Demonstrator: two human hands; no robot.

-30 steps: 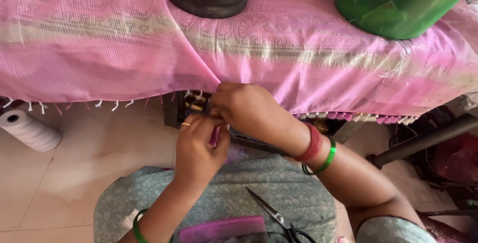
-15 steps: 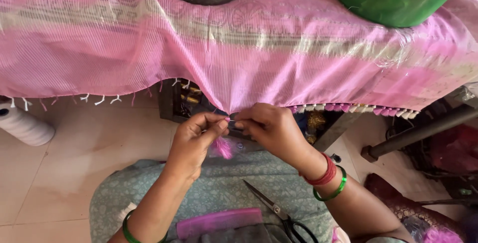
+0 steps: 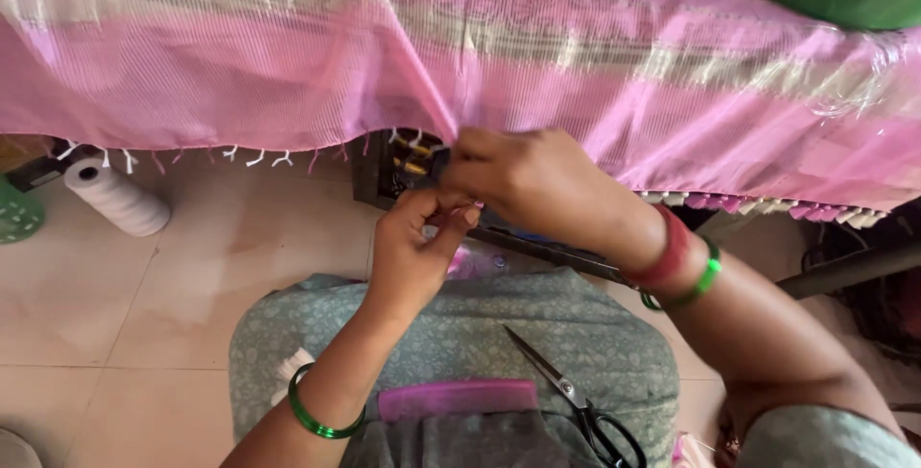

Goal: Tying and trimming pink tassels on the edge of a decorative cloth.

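Pink cloth over hands, scissors near

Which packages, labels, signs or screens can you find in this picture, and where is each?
None can be seen.
The nearest to a packaged thing is a white thread cone, lying on the floor at left, with no label visible.
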